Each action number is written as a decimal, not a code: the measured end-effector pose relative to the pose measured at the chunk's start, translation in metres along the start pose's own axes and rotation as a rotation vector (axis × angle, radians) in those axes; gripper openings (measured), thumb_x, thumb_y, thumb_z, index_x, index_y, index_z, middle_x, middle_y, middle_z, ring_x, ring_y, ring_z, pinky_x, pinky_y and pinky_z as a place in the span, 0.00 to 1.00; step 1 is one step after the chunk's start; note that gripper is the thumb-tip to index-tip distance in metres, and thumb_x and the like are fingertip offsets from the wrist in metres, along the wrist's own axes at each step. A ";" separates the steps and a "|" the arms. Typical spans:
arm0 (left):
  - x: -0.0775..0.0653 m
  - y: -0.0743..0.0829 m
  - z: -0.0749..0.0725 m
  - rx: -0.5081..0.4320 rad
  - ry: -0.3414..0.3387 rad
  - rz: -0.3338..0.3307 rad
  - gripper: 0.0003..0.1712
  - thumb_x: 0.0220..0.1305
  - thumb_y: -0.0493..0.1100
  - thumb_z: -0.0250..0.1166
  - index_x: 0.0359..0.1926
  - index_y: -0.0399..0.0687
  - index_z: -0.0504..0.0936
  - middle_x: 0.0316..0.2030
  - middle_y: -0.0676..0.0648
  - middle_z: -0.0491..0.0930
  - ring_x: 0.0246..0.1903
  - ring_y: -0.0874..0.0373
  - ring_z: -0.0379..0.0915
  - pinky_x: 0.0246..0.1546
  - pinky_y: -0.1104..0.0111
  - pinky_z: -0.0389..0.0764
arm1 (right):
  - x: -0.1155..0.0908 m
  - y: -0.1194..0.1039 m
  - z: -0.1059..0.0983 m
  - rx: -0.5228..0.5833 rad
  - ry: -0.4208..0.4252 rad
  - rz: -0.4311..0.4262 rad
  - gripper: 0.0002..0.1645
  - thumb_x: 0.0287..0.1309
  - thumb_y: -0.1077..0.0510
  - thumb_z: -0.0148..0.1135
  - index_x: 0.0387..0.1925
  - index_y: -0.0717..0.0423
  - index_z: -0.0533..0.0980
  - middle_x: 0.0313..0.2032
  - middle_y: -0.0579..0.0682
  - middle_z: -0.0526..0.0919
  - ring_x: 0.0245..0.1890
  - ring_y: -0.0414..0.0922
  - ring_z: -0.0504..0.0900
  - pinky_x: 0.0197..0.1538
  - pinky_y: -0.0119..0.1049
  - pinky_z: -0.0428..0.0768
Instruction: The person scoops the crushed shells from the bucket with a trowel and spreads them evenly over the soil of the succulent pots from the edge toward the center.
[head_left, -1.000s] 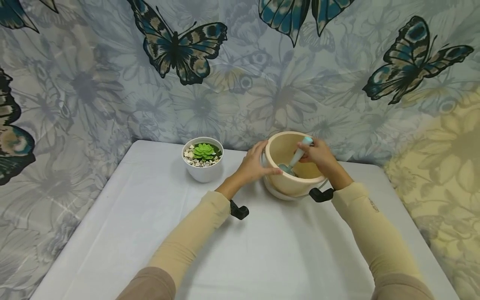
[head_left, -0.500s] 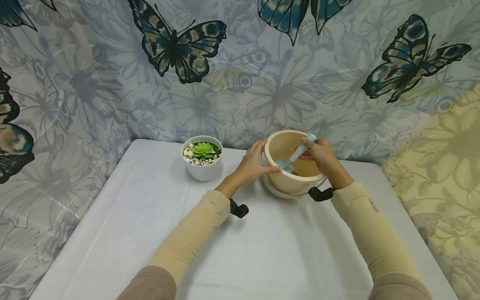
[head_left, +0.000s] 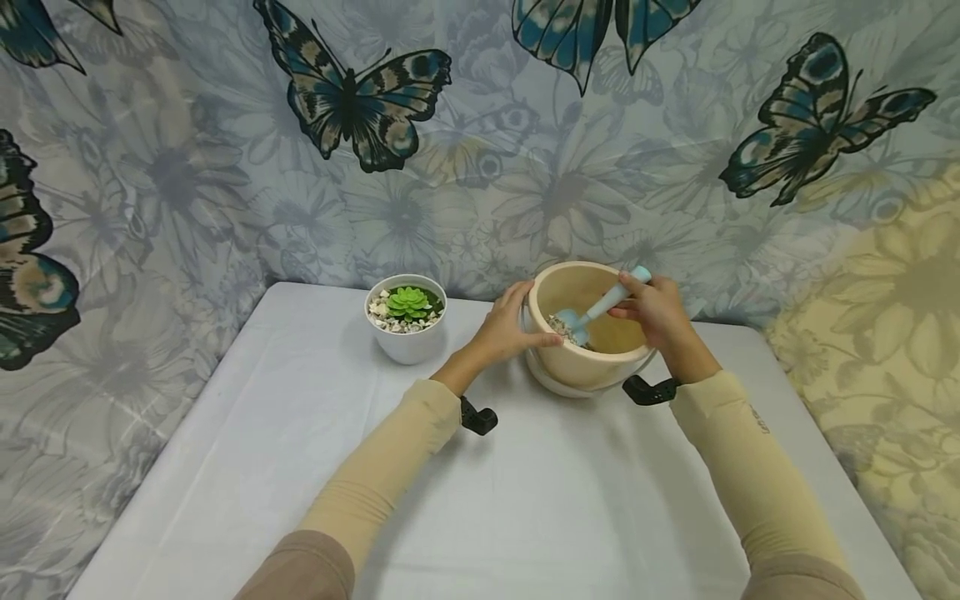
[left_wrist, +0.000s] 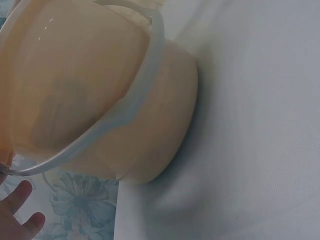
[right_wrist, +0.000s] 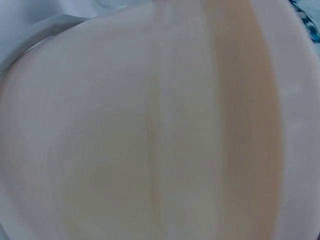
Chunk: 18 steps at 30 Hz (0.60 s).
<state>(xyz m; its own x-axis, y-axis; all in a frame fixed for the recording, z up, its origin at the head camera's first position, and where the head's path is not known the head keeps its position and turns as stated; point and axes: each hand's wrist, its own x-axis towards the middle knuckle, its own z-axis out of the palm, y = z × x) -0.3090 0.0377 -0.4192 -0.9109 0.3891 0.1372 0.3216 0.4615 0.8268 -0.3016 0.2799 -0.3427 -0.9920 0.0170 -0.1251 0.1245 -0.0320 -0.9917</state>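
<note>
A cream bucket (head_left: 592,371) with a pale handle (left_wrist: 145,75) hanging down its side stands at the back of the table. My left hand (head_left: 506,329) holds the bucket by its left rim, thumb along the front edge. Inside the bucket, my right hand (head_left: 660,312) grips the handle of a light blue toy shovel (head_left: 611,300). The shovel's blade is low in the bucket, beside pale pebbles (head_left: 560,327); how deep they lie is hidden by the front wall. The bucket's wall fills the right wrist view, where neither the hand nor the shovel shows.
Left of the bucket stands a white pot (head_left: 407,346) with a green succulent (head_left: 408,303) and small stones. White cloth covers the table (head_left: 525,500). A butterfly-patterned curtain (head_left: 480,208) hangs close behind. Black wrist mounts (head_left: 477,417) sit under both wrists.
My right hand has moved slightly right and drawn the shovel with it, tilting its handle further over to the right. Pale pebbles now show beside the blade. The left hand stays on the rim.
</note>
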 end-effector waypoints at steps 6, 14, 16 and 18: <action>-0.001 -0.002 0.001 0.009 0.009 -0.011 0.63 0.48 0.64 0.74 0.77 0.58 0.47 0.77 0.46 0.47 0.75 0.44 0.46 0.70 0.42 0.55 | -0.003 -0.003 -0.011 0.168 -0.019 0.039 0.11 0.71 0.56 0.51 0.41 0.62 0.68 0.24 0.49 0.86 0.27 0.40 0.88 0.34 0.30 0.85; 0.000 0.001 0.002 0.005 0.024 0.004 0.63 0.48 0.63 0.75 0.77 0.56 0.48 0.76 0.47 0.48 0.74 0.43 0.47 0.70 0.42 0.57 | -0.004 -0.010 -0.025 0.389 -0.042 0.093 0.16 0.69 0.57 0.53 0.27 0.60 0.78 0.24 0.55 0.86 0.26 0.48 0.88 0.33 0.37 0.86; 0.000 0.002 0.002 0.002 0.017 0.000 0.63 0.48 0.63 0.75 0.77 0.57 0.48 0.76 0.46 0.47 0.75 0.42 0.47 0.69 0.41 0.57 | -0.004 -0.010 -0.030 0.409 -0.039 0.097 0.16 0.69 0.57 0.52 0.27 0.60 0.79 0.25 0.56 0.87 0.27 0.48 0.88 0.34 0.38 0.87; -0.001 0.003 0.001 0.006 0.013 -0.002 0.63 0.48 0.63 0.75 0.77 0.57 0.48 0.76 0.46 0.47 0.75 0.42 0.47 0.69 0.41 0.57 | -0.005 -0.011 -0.035 0.419 -0.024 0.092 0.16 0.69 0.57 0.53 0.28 0.61 0.79 0.25 0.57 0.87 0.27 0.49 0.89 0.35 0.38 0.87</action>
<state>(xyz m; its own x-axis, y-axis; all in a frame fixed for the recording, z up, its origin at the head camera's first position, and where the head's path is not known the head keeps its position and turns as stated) -0.3071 0.0399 -0.4177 -0.9149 0.3777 0.1425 0.3211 0.4668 0.8240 -0.2974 0.3149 -0.3327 -0.9780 -0.0283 -0.2068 0.1983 -0.4355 -0.8781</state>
